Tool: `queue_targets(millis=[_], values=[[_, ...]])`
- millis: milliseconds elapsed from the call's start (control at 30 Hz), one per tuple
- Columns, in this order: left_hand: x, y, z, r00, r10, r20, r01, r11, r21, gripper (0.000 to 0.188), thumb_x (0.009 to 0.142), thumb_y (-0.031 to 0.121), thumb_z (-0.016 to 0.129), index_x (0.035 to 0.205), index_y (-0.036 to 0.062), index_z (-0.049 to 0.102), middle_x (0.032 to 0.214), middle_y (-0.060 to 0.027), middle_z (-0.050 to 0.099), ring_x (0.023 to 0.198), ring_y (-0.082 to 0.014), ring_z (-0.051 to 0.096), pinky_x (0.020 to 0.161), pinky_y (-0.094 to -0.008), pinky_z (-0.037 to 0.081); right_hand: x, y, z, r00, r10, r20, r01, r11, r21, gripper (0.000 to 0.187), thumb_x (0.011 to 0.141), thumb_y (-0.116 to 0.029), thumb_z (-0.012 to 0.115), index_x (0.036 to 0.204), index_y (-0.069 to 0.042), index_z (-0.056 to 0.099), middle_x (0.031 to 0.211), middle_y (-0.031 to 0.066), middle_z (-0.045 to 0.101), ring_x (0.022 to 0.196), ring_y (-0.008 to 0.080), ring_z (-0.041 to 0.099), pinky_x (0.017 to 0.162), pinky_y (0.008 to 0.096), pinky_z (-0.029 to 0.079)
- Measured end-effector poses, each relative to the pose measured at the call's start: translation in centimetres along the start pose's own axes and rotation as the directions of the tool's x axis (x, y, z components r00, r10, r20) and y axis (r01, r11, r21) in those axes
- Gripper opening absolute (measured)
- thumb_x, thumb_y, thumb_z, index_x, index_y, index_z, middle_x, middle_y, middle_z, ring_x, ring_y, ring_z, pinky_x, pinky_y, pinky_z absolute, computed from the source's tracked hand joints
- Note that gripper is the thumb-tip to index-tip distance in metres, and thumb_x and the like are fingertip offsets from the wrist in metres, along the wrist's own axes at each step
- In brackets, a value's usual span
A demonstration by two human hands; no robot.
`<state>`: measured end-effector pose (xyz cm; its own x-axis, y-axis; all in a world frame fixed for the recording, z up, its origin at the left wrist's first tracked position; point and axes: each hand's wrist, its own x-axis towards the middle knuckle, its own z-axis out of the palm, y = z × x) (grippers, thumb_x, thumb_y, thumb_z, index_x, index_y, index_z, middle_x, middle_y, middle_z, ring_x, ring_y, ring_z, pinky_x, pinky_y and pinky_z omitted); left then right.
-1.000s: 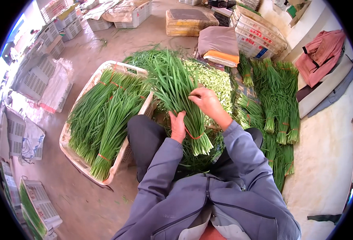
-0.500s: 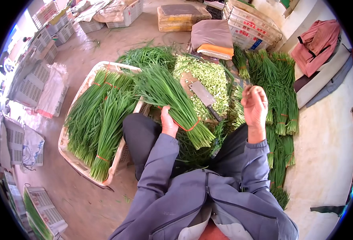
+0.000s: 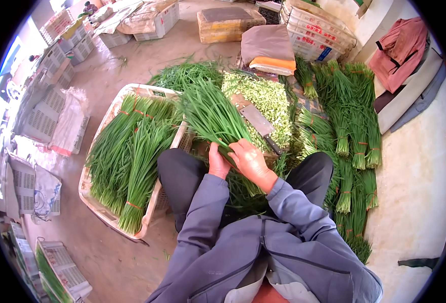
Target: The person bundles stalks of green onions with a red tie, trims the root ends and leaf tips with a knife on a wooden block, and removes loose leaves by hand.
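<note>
A long bunch of garlic chives (image 3: 208, 113) lies slantwise above my lap, its leafy tops toward the crate and its cut ends toward my right knee. My left hand (image 3: 218, 160) is wrapped round the bunch from the left. Against its other side, fingers bent inward, my right hand (image 3: 252, 160) grips the bunch and covers much of its lower stalks. An orange band shows in part between the hands. Beyond them a cleaver (image 3: 257, 122) rests on a board strewn with pale chopped stalk ends (image 3: 278, 101).
On my left stands a white plastic crate (image 3: 141, 233) filled with banded chives. Several banded bunches (image 3: 357, 116) lie along the wall at right. Loose greens (image 3: 187, 76) lie beyond the crate. A folded cloth (image 3: 267, 45) sits past the board.
My right hand has come down and left from its raised place onto the bunch. The bunch now points more toward me, and my view has shifted slightly.
</note>
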<state>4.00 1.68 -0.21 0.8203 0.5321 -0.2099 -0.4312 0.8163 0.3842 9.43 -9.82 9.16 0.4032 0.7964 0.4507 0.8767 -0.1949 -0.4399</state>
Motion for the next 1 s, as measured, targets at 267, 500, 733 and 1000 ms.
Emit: queue_targets(millis=[267,500,733,1000], values=[[-0.8,-1.5,0.8,0.971,0.017,0.239,-0.037,0.996,0.08,0.066,0.098,0.057,0.053,0.142,0.009,0.047,0.14,-0.0068,0.055,0.126,-0.0236,0.053,0.108,-0.0413,0.042,0.2,1.0,-0.8,0.999,0.05,0.023,-0.048,0.996,-0.078,0.021,0.081,-0.013,0.073,0.099,-0.008,0.064,0.088,0.0132,0.057,0.079,0.0355,0.063,0.069,0.0441,0.053],[-0.1,-1.7,1.1,0.999,-0.044,-0.003,0.044,0.995,0.094,0.038,0.096,0.015,0.055,0.132,0.0021,0.053,0.123,-0.0121,0.065,0.111,-0.0261,0.064,0.098,-0.0412,0.051,1.2,3.1,-2.9,0.983,0.166,0.078,-0.174,0.98,0.098,0.012,0.088,-0.013,0.066,0.093,-0.003,0.07,0.088,0.0178,0.069,0.083,0.0381,0.067,0.075,0.0444,0.054],[-1.0,-0.4,2.2,1.0,-0.004,0.026,0.001,0.994,0.113,0.044,0.096,0.013,0.054,0.138,0.0029,0.048,0.129,-0.0116,0.062,0.115,-0.0254,0.062,0.1,-0.0409,0.051,2.5,2.7,-2.6,0.977,0.212,0.016,-0.212,0.966,0.145,0.014,0.089,-0.014,0.065,0.098,-0.003,0.067,0.089,0.0184,0.068,0.087,0.0393,0.065,0.078,0.0469,0.053],[-1.4,-0.3,3.0,0.997,0.02,0.068,-0.031,0.986,0.165,0.044,0.095,0.009,0.053,0.139,0.0034,0.048,0.131,-0.0112,0.059,0.116,-0.0252,0.061,0.098,-0.0408,0.052,4.6,2.5,-3.3,0.992,0.116,0.046,-0.119,0.991,0.059,0.019,0.087,-0.015,0.068,0.102,-0.004,0.068,0.094,0.0186,0.068,0.089,0.0394,0.065,0.078,0.0453,0.052]])
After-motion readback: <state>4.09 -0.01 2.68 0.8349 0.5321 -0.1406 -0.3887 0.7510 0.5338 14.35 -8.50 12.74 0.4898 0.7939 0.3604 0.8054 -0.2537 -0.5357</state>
